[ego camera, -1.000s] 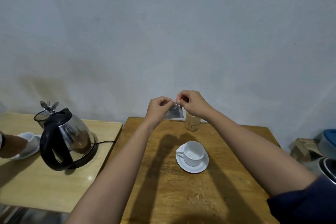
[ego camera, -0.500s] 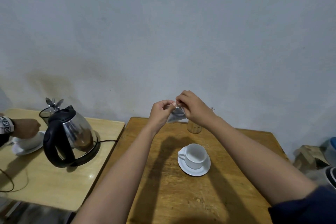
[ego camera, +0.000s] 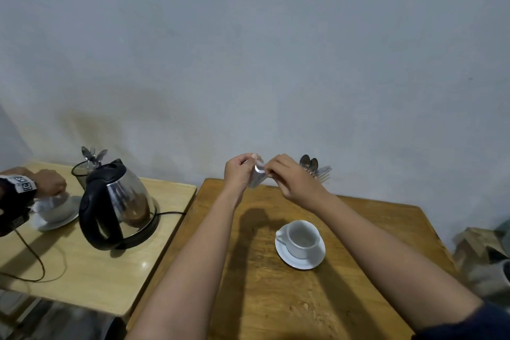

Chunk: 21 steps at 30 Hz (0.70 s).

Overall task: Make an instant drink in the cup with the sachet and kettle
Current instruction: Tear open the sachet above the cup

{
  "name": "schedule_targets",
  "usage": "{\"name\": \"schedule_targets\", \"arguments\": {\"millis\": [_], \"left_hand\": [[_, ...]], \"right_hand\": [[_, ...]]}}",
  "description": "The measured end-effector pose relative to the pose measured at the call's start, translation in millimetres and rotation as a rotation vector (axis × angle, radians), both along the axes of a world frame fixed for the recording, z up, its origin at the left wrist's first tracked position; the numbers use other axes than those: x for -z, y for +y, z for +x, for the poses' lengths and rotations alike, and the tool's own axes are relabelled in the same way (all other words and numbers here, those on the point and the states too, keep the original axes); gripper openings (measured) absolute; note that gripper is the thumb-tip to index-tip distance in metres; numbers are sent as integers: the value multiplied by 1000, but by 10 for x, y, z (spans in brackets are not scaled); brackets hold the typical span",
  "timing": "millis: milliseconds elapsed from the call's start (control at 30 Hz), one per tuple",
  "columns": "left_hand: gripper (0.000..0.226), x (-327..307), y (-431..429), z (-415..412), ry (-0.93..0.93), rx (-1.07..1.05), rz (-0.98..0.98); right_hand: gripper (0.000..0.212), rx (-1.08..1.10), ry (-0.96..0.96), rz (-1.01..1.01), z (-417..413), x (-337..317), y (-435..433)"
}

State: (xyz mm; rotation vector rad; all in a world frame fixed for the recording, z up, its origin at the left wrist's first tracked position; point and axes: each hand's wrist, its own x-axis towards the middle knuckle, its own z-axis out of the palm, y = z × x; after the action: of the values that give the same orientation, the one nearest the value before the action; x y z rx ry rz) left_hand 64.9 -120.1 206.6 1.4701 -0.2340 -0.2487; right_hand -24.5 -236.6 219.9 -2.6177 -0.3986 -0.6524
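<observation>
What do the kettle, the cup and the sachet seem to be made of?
The kettle looks like polished stainless steel, given its mirror-like reflections, with a glossy black handle and base that are probably plastic. The cup seems to be glazed white ceramic, smooth with a soft sheen, like its saucer. The sachet is thin, silvery and crinkled: foil or metallised film, which one cannot be told.

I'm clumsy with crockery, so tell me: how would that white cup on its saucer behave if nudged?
The cup looks like glazed ceramic: probably rigid, breakable, somewhat slippery. It rests loose on the saucer, so a push would likely slide it. It appears empty and squat, so probably light and hard to tip.
</observation>
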Motion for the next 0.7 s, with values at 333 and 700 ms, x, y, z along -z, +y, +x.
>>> {"name": "schedule_targets", "arguments": {"millis": [333, 700], "left_hand": [[13, 89, 325, 220, 121, -268, -146], [7, 241, 1011, 361, 23, -326, -253]], "right_hand": [[21, -157, 19, -37, 63, 29, 196], [12, 132, 192, 449, 176, 733, 477]]}}
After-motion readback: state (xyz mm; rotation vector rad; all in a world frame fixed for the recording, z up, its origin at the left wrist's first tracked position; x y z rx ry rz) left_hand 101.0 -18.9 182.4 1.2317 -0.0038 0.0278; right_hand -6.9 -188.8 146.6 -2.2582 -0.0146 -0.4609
